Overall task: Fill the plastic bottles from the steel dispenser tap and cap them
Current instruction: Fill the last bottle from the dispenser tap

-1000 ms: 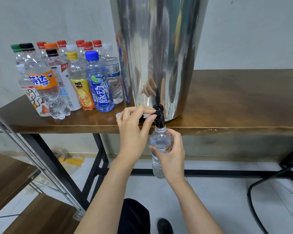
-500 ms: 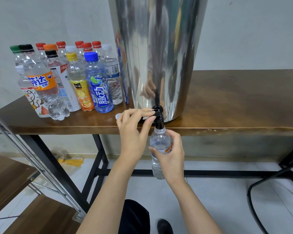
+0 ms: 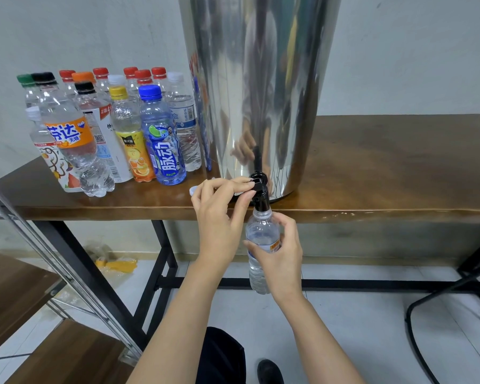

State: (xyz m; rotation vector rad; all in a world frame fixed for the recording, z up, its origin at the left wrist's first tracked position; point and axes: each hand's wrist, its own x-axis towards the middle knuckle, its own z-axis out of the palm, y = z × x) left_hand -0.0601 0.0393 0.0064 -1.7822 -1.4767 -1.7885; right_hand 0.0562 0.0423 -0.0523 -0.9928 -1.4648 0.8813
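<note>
Black tap pinched by left hand; right hand grip wraps bottle upright beneath.

Table: wood top, black metal legs, set against wall. Shelf: wood boards, metal frame, lower L. Yellow wrapper: seen on floor under table. Black shoe: btm ctr.

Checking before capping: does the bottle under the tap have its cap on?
Off. The bottle has a bare neck just below the tap, upright in the right hand.
</note>
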